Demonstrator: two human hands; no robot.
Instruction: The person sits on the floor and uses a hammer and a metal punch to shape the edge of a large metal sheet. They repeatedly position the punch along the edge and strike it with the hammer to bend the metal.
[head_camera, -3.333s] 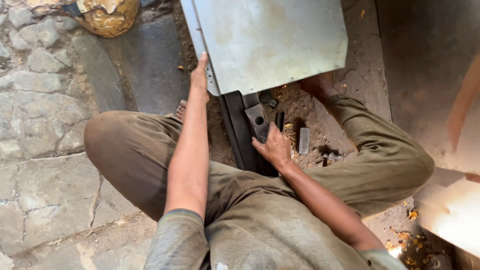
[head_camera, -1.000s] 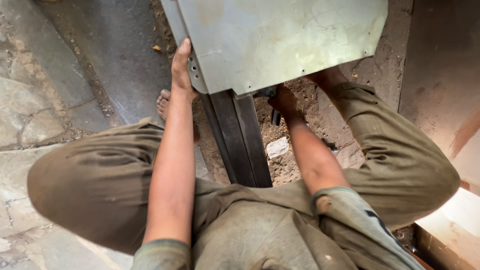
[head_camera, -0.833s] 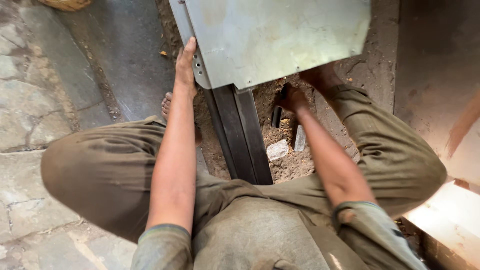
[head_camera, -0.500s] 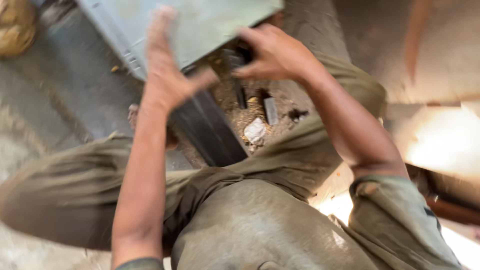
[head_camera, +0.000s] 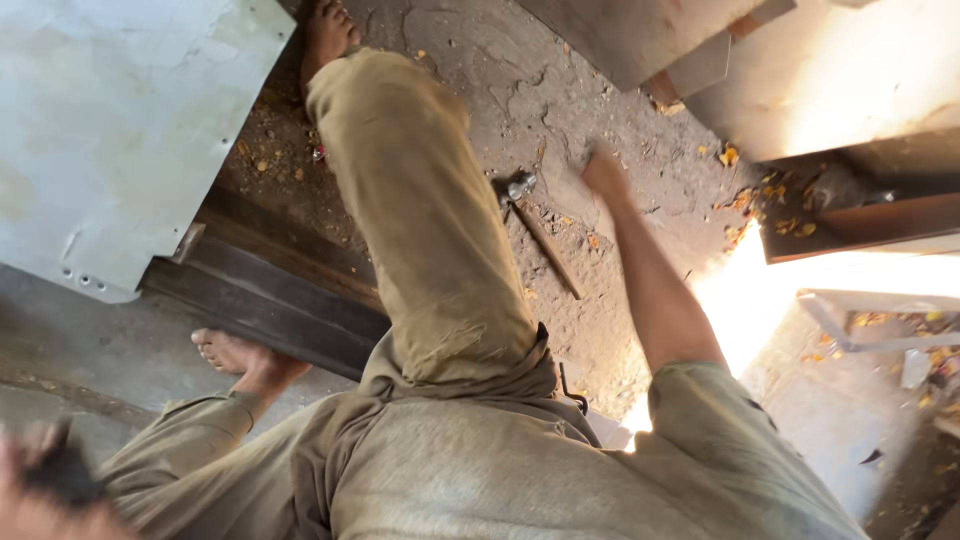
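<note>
Left hand: the left hand (head_camera: 45, 485) is down in the bottom-left corner, super blurry, wrapped round something small and dark (head_camera: 65, 475), can't tell what.
Legs: khaki trousers (head_camera: 440, 260), bare feet on the dirt floor (head_camera: 600, 330).
Right hand: the right hand (head_camera: 603, 172) is out over the floor, too blurred to say if the fingers are spread or curled.
Hammer: the hammer (head_camera: 535, 232) lies on the floor just beside that hand, not touched.
Sheet: grey metal sheet (head_camera: 120, 130) sits on dark steel bars (head_camera: 270, 300), top-left.

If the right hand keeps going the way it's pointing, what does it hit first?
The right hand points up and slightly left across bare, cracked dirt floor. The hammer lies to its left, out of that line. The way looks free, though the hand is blurred.
</note>
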